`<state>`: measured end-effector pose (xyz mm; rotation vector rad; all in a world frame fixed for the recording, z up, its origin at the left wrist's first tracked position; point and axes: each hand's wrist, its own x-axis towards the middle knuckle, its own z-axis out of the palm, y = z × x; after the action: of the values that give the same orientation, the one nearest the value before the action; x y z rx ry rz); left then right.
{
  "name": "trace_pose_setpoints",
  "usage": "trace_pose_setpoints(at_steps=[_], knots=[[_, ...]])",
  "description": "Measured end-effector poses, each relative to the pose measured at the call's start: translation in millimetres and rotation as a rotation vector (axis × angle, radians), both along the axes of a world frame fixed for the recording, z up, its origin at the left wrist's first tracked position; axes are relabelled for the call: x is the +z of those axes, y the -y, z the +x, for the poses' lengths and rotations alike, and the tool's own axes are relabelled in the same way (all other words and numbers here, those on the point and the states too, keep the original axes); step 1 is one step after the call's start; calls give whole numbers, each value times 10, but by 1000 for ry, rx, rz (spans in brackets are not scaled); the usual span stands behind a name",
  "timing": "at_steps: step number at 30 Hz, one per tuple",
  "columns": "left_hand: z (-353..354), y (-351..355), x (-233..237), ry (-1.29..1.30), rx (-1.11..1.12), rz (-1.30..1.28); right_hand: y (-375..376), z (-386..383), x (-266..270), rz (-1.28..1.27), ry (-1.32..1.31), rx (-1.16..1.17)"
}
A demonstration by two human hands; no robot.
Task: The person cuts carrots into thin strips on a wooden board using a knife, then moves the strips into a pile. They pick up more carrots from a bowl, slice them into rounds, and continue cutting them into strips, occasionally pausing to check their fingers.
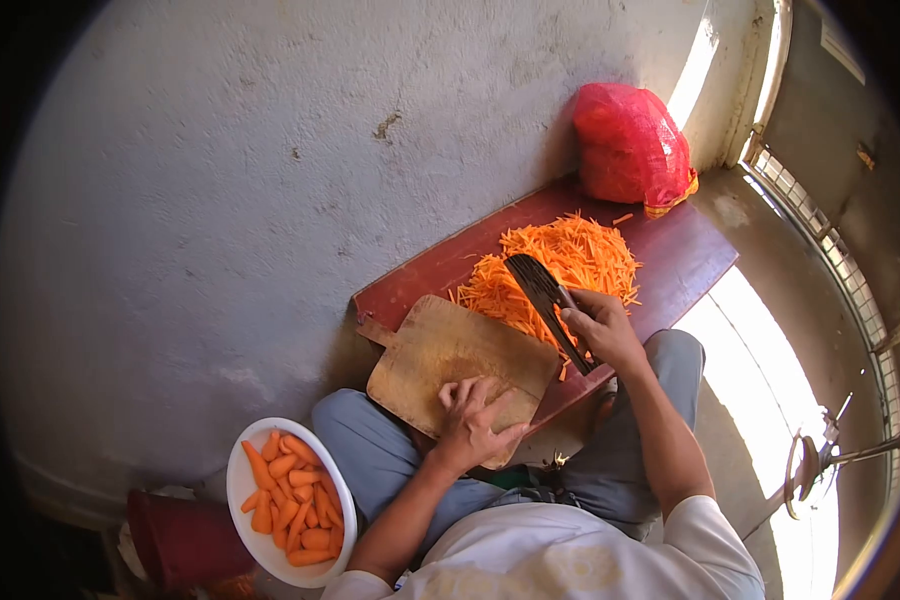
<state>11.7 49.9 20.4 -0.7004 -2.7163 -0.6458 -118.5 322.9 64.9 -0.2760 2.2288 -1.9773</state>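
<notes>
A wooden cutting board (450,355) lies tilted across my lap and the edge of a dark red table. My left hand (473,420) rests on the board with its fingers spread and bent, holding nothing that shows. In my right hand (602,325) is a wide dark knife (545,290), its blade above the edge of a big pile of shredded carrot (575,255). Small orange bits cling near the knife. To the left of my leg, a white bowl (345,490) holds several whole peeled carrots (295,495).
The dark red table (685,250) stands along a pale wall. A red mesh bag (630,145) sits at its far end. A dark red bucket (185,540) stands left of the bowl. At the right are a metal stand (820,460) and a grating.
</notes>
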Motion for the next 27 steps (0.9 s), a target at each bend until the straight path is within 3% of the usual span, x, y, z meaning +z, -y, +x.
trace_pose_setpoints(at_steps=[9,12,15,27], knots=[[-664,331,-5,125,210,83,-122,-93,-96,-366,98,-82],[-1123,539,-148,2,383,-75,-127,-129,-118,-443,134,-75],[-1447,576,-13,195,569,43,-125,-126,-157,-428,160,-26],[-1416,484,-189,148,481,40,-31,-119,-128,-331,137,19]])
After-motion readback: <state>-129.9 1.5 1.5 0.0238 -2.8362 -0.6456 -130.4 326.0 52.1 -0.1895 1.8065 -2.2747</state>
